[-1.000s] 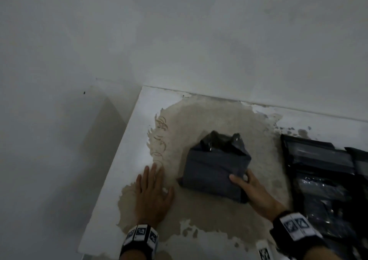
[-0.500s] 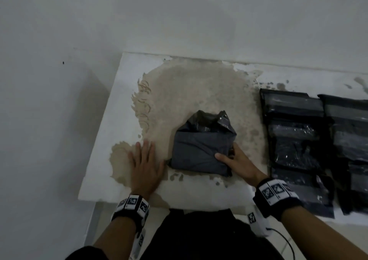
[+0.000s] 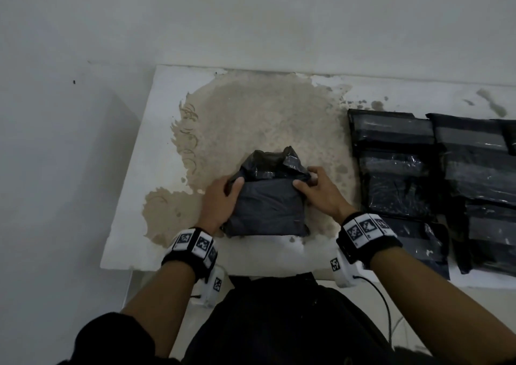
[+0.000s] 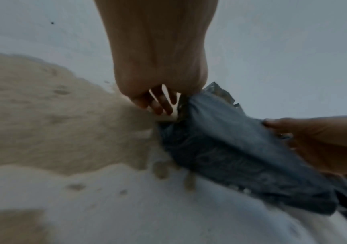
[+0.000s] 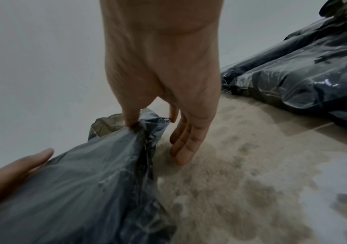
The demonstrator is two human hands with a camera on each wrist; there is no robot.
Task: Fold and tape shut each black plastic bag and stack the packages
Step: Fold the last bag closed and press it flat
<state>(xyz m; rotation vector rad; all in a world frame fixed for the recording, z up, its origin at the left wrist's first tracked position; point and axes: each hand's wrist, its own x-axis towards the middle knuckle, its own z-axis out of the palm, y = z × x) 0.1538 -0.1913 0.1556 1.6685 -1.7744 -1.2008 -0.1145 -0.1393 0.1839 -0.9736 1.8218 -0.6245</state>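
Black plastic bag (image 3: 268,208) judged soft, light, slippery. Left hand (image 3: 219,200) grip clasped left edge; right hand (image 3: 321,194) pinched crumpled far flap. Corners best taken.

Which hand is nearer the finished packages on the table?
Right. The right hand holds the bag's right edge, just left of the finished packages; the left hand grips its far side.

My white worktop (image 3: 134,197) has a wide tan worn patch (image 3: 251,119) mid-frame; one black bag (image 3: 268,208) lies there, taped packages (image 3: 396,174) at the right.
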